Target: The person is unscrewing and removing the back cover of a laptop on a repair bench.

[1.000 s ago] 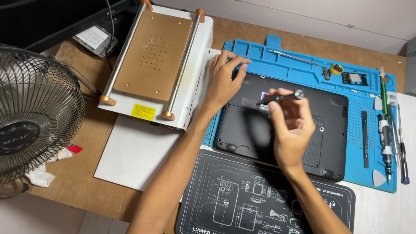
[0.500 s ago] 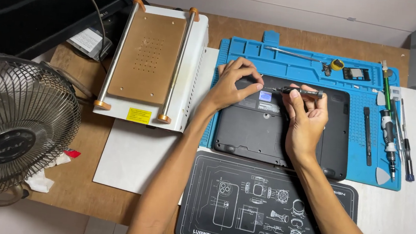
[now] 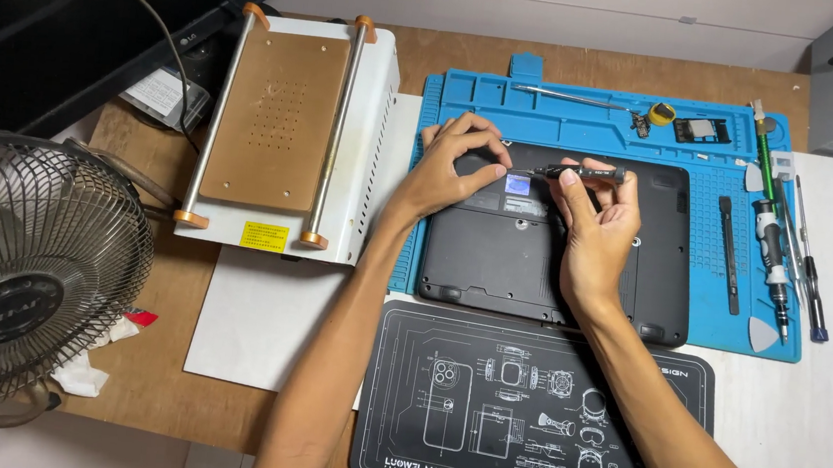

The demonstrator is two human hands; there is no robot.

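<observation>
A small dark screwdriver (image 3: 583, 171) lies almost level over the upper edge of a black rugged tablet (image 3: 556, 241), its tip beside a small pale blue square (image 3: 517, 184) on the tablet's back. The right hand (image 3: 596, 225) is closed on the screwdriver's handle with fingertips and thumb. The left hand (image 3: 452, 167) rests on the tablet's upper left part, fingers curled, thumb near the tip, gripping nothing. The tablet sits on a blue work mat (image 3: 469, 98) toward the table's (image 3: 180, 294) far edge. Spare tools (image 3: 774, 255) line the mat's right side. A black printed mat (image 3: 521, 414) lies at the near edge, a white heating machine (image 3: 290, 133) to the left, a wire fan (image 3: 21, 280) at the near left corner.
</observation>
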